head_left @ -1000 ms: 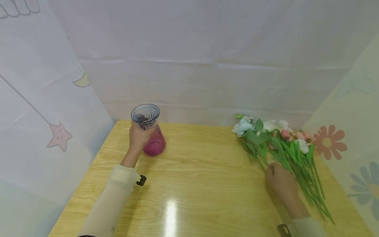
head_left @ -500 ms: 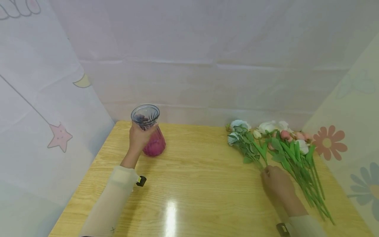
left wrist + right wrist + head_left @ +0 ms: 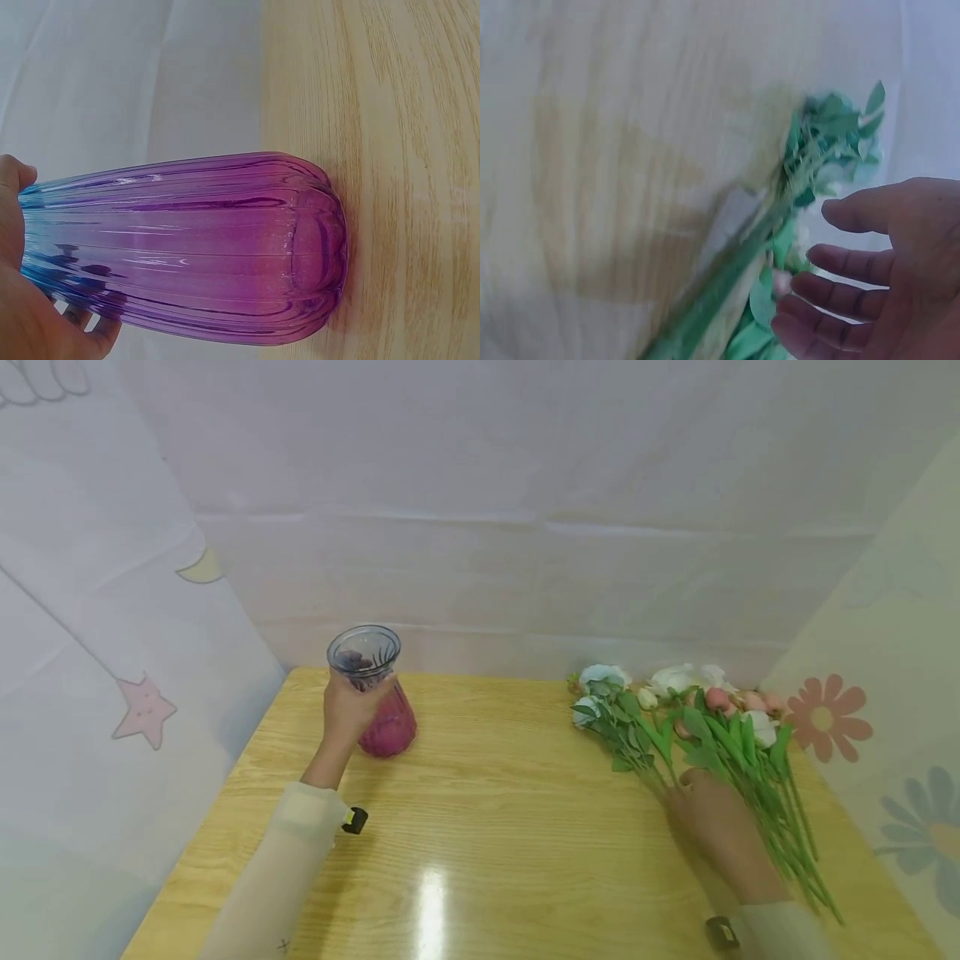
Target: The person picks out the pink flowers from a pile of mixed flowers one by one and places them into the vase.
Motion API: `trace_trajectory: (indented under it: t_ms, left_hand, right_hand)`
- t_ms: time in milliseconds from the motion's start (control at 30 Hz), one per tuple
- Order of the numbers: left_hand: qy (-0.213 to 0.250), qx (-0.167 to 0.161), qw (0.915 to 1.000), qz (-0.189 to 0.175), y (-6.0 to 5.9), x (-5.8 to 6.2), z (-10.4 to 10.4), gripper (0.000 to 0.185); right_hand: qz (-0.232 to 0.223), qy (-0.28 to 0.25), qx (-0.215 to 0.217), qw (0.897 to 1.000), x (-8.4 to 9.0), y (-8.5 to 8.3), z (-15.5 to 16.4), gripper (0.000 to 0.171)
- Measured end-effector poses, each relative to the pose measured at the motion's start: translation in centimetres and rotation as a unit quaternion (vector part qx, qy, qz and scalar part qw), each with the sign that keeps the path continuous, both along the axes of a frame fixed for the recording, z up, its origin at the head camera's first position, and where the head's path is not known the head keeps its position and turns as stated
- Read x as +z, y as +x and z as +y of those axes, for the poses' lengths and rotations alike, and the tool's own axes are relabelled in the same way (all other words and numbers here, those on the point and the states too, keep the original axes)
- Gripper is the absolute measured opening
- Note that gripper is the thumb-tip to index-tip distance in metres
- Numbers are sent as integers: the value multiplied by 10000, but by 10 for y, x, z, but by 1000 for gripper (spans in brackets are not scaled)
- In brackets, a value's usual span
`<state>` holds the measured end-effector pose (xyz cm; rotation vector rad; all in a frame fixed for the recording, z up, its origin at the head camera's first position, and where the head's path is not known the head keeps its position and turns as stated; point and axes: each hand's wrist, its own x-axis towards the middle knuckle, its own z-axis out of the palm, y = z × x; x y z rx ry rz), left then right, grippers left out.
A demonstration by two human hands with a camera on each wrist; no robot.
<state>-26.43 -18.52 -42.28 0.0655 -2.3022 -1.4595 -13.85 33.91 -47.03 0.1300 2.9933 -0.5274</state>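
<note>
A glossy wooden table [image 3: 487, 827] enclosed by pale printed sheets [image 3: 112, 610]. The left hand [image 3: 347, 710] wraps the neck of an upright purple vase [image 3: 378, 714]. The right hand [image 3: 712, 822], fingers spread and loose, holds nothing; it lies against green stems of a flower bunch [image 3: 712, 735] just beyond it

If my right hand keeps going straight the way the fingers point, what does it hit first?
Probably the green stems of the flower bunch: your right hand, fingers spread, hovers right beside them. Actual contact is unclear.

head: high, forward-down | wrists: close | shared: table [image 3: 525, 827]
</note>
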Motion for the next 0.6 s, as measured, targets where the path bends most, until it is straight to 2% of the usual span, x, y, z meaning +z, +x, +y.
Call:
trace_trajectory:
  t_ms: [300, 600]
  left_hand:
    - [45, -21, 10000, 7, -1, -2, -2, 82]
    - [72, -36, 9999, -77, -1, -2, -1, 85]
  right_hand:
    - [-76, 125, -465, 9988, 7, 6, 37, 63]
    - [-514, 303, -429, 9973, 14, 17, 61, 56]
